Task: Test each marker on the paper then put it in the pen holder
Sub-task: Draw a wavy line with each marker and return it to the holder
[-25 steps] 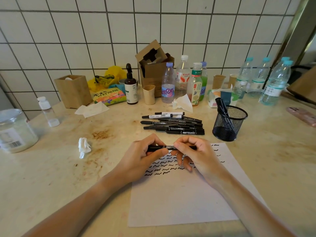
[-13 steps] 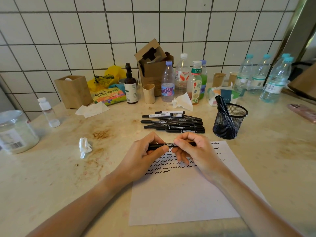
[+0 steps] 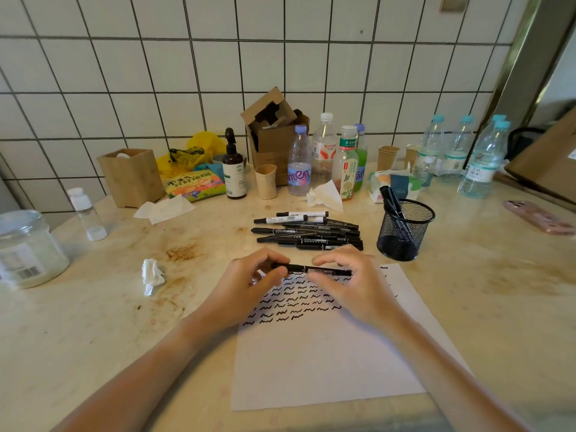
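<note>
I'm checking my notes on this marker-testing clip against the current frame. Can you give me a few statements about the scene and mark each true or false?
1. Both hands hold one black marker level above the paper. True: the left hand grips one end and the right hand the other.
2. The paper is blank. False: rows of black squiggles cover its upper part.
3. The mesh pen holder already has markers in it. True.
4. The pen holder stands left of the pile of markers. False: it stands to the right of the pile.
5. A crumpled tissue lies on the paper. False: it lies on the table, left of the paper.
</note>
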